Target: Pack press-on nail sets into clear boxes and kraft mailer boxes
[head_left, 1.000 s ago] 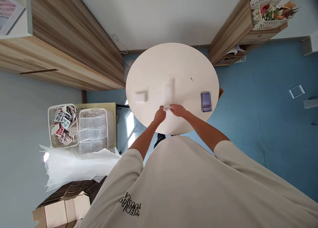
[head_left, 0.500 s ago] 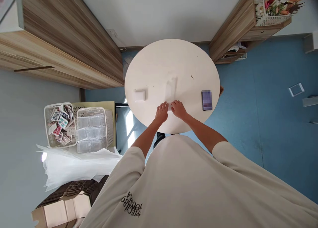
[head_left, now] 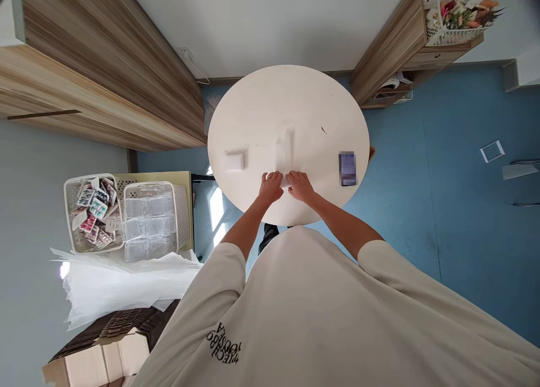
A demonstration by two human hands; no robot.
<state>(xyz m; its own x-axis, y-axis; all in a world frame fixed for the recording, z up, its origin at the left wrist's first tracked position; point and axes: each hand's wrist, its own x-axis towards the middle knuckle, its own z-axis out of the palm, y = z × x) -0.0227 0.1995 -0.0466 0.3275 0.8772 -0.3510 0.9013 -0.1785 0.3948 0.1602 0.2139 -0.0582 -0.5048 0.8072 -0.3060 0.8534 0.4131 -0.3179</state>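
Observation:
A thin, whitish, translucent sheet [head_left: 284, 152] lies lengthwise on the round white table [head_left: 291, 91], its far end slightly raised. Both hands meet at its near end, close to the table's front edge. My left hand [head_left: 271, 187] has its fingers curled over the left corner. Beside it, my right hand [head_left: 300, 185] bends its fingers over the right corner. Whatever lies under the fingertips is hidden. To the left sits a small white rectangular packet [head_left: 235, 162], apart from both hands.
A pixelated purple rectangle [head_left: 348, 168] lies at the table's right. Left of the table are a basket of small packs [head_left: 93, 212], a basket of clear boxes [head_left: 181, 215], white sheets [head_left: 126, 283] and folded cardboard [head_left: 101, 359]. Wooden cabinets [head_left: 126, 66] flank the back.
The near end of the sheet is turned over slightly further under my fingers, and its far end lies straighter. The whole view has shifted a little.

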